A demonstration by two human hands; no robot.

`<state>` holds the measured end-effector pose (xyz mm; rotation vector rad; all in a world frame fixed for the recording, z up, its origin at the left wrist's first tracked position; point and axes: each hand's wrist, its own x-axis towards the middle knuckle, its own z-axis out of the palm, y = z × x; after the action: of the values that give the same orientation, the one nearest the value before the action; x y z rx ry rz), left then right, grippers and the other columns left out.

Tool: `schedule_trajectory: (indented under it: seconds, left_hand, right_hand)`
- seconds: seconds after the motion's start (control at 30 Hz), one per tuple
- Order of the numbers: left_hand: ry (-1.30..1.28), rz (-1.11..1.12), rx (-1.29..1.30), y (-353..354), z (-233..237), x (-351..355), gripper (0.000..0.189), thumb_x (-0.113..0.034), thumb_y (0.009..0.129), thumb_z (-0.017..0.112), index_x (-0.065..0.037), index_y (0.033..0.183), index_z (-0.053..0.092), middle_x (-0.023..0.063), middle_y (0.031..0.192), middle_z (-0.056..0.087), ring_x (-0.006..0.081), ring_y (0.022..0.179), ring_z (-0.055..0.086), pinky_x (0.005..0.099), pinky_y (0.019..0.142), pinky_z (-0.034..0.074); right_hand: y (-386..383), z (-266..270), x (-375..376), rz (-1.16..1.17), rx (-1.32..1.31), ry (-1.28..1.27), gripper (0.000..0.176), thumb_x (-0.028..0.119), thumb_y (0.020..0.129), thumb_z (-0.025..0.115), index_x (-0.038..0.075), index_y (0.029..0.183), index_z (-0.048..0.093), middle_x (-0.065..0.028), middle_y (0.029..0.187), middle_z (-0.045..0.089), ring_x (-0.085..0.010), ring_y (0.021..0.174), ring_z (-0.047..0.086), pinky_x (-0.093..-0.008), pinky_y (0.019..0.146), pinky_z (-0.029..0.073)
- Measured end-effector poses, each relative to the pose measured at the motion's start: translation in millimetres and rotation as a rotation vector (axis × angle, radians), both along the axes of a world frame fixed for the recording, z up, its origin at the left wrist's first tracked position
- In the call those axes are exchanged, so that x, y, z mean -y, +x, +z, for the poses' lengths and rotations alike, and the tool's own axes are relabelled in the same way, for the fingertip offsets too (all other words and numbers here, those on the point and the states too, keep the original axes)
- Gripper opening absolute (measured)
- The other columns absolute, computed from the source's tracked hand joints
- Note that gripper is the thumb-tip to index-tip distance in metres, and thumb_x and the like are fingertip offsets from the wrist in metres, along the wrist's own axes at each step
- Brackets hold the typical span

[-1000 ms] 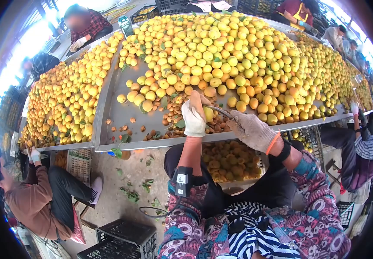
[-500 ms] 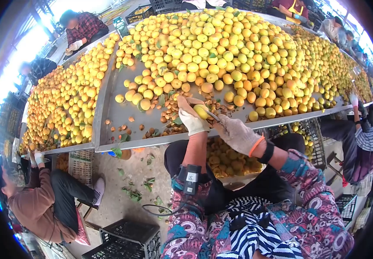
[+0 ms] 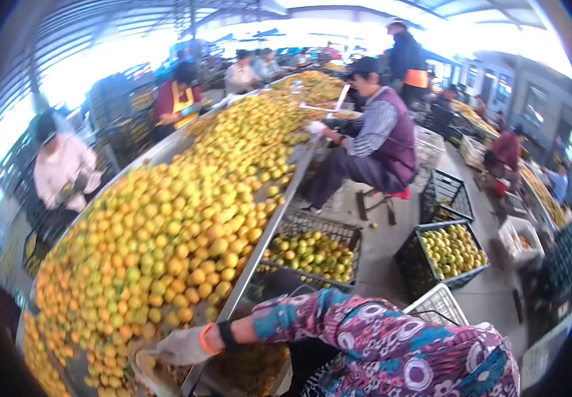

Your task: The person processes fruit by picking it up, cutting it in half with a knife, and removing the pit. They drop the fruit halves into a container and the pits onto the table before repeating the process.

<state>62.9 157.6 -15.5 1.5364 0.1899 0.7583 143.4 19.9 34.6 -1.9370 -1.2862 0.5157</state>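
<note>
My right hand (image 3: 181, 347), in a pale work glove with an orange band at the wrist, is at the metal table's near edge, its fingers curled closed. The knife it held a moment before is hidden from this angle. Close against it is my left hand (image 3: 148, 376), also gloved, blurred and low in the view. Its fingers look bent around something I cannot make out. Heaped yellow-orange apricots (image 3: 167, 245) lie just beyond both hands.
The table's metal rim (image 3: 249, 278) runs away to the upper right. Beside it stand a black crate of fruit (image 3: 319, 248) and another full crate (image 3: 451, 251). A person in a purple vest (image 3: 392, 139) sits at the table; other people work across it.
The view has swung to the right, so my hands now appear at lower left. The apricot and knife, visible in my hands before, no longer show clearly.
</note>
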Motion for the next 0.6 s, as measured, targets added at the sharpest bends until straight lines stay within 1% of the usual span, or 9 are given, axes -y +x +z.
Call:
schedule_trajectory:
  seconds: [0.1, 0.2, 0.3, 0.33, 0.37, 0.4, 0.43, 0.53, 0.6]
  left_hand:
    - [-0.103, -0.098, -0.031, 27.9, 11.6, 25.1, 0.043, -0.038, 0.092, 0.047, -0.003, 0.114, 0.055, 0.0086, 0.109, 0.058, 0.021, 0.1, 0.055, 0.0362, 0.087, 0.046]
    - [-0.146, -0.156, -0.041, 43.6, 15.8, 46.5, 0.042, -0.038, 0.093, 0.047, -0.003, 0.115, 0.055, 0.0086, 0.11, 0.058, 0.0215, 0.101, 0.055, 0.0365, 0.088, 0.046]
    - [-0.171, -0.186, -0.046, 51.2, 17.7, 59.4, 0.042, -0.037, 0.093, 0.047, -0.003, 0.116, 0.055, 0.0086, 0.11, 0.058, 0.0221, 0.102, 0.055, 0.0367, 0.089, 0.045]
    - [-0.18, -0.194, -0.05, 52.8, 18.4, 63.1, 0.042, -0.037, 0.093, 0.047, -0.003, 0.116, 0.055, 0.0086, 0.111, 0.058, 0.0222, 0.103, 0.055, 0.0368, 0.089, 0.045]
    - [-0.189, -0.197, -0.052, 53.6, 18.0, 64.8, 0.041, -0.037, 0.093, 0.048, -0.003, 0.116, 0.056, 0.0086, 0.111, 0.058, 0.0224, 0.103, 0.055, 0.0369, 0.089, 0.045]
    - [-0.192, -0.201, -0.053, 54.9, 18.3, 66.9, 0.041, -0.036, 0.094, 0.048, -0.003, 0.116, 0.056, 0.0086, 0.111, 0.058, 0.0226, 0.103, 0.055, 0.037, 0.089, 0.045]
    - [-0.2, -0.203, -0.051, 56.4, 18.6, 68.3, 0.041, -0.036, 0.094, 0.048, -0.003, 0.117, 0.056, 0.0086, 0.112, 0.058, 0.0228, 0.104, 0.055, 0.0371, 0.09, 0.045]
    - [-0.217, -0.199, -0.045, 57.6, 17.5, 65.6, 0.041, -0.035, 0.094, 0.048, -0.002, 0.117, 0.056, 0.0086, 0.112, 0.058, 0.0233, 0.105, 0.054, 0.0374, 0.091, 0.044]
    - [-0.242, -0.191, -0.03, 57.4, 11.7, 59.3, 0.04, -0.035, 0.095, 0.049, -0.002, 0.118, 0.056, 0.0086, 0.113, 0.058, 0.0237, 0.106, 0.054, 0.0376, 0.091, 0.044]
  right_hand:
    - [7.2, 13.1, 17.8, 0.056, -0.153, -0.049, 0.028, 0.026, 0.095, 0.048, 0.001, 0.101, 0.058, -0.0221, 0.088, 0.062, -0.0333, 0.081, 0.062, -0.0433, 0.068, 0.048]
    - [-4.2, -4.8, 16.5, -0.008, -0.232, 0.006, 0.03, 0.03, 0.094, 0.052, 0.002, 0.1, 0.06, -0.0169, 0.086, 0.065, -0.0271, 0.082, 0.062, -0.0379, 0.071, 0.05]
    - [-15.6, -44.3, -3.1, -0.1, -0.08, 0.148, 0.021, 0.022, 0.092, 0.05, 0.003, 0.094, 0.058, -0.016, 0.075, 0.06, -0.0328, 0.07, 0.059, -0.0418, 0.063, 0.045]
    - [-18.9, -46.4, -4.8, -0.099, -0.143, 0.212, 0.022, 0.021, 0.092, 0.047, 0.004, 0.101, 0.059, -0.0157, 0.073, 0.059, -0.0325, 0.068, 0.059, -0.0426, 0.063, 0.045]
    - [-16.3, -77.1, -20.5, 0.007, -0.647, 0.404, 0.024, 0.019, 0.096, 0.045, 0.002, 0.106, 0.058, -0.0114, 0.084, 0.059, -0.0267, 0.079, 0.057, -0.0384, 0.07, 0.045]
    - [-8.2, -129.3, -47.6, 0.124, -1.155, 0.587, 0.026, 0.017, 0.099, 0.042, 0.001, 0.111, 0.058, -0.0072, 0.095, 0.059, -0.021, 0.09, 0.055, -0.0342, 0.077, 0.044]
    - [-8.2, -122.0, -49.0, 0.248, -1.662, 0.758, 0.028, 0.016, 0.102, 0.04, -0.001, 0.116, 0.057, -0.0029, 0.107, 0.059, -0.0153, 0.101, 0.053, -0.0299, 0.084, 0.043]
    - [-22.6, -94.1, -37.0, -0.216, -0.177, 0.138, 0.026, 0.023, 0.093, 0.047, 0.005, 0.105, 0.061, -0.0164, 0.078, 0.06, -0.0321, 0.073, 0.06, -0.0418, 0.066, 0.048]
    - [6.2, -151.8, -65.7, -0.166, 0.077, 0.6, 0.03, 0.024, 0.093, 0.048, 0.003, 0.111, 0.059, -0.0182, 0.085, 0.061, -0.0313, 0.08, 0.061, -0.0392, 0.071, 0.049]
